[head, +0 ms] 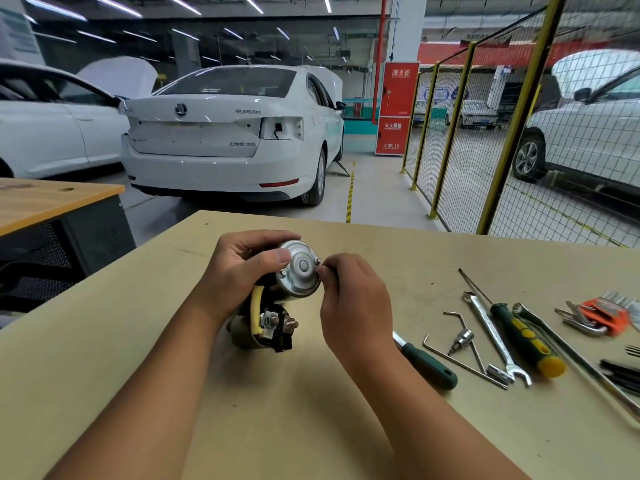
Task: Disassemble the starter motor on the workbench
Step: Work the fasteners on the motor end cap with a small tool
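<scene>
- The starter motor (277, 292) is held above the workbench (277, 410), its silver end cap (300, 268) turned toward the camera.
- The left hand (239, 268) grips the motor's body, fingers curled over the top and the thumb laid across the cap's upper left.
- The right hand (353, 299) pinches a small bolt (318, 261) at the cap's right rim between thumb and forefinger.
- Below the left fingers, a yellow cable (257, 308) runs down to the solenoid terminals (278, 322).
- Right of the right hand's fingers, apart from them, tools lie on the bench: a dark green-handled screwdriver (427, 363), hex keys (464, 365), a combination wrench (495, 337), a green and yellow screwdriver (526, 341) and an orange hex key set (599, 315).
- Beyond the fingers stands a white car (228, 133), with a yellow mesh fence (485, 133) to its right.
</scene>
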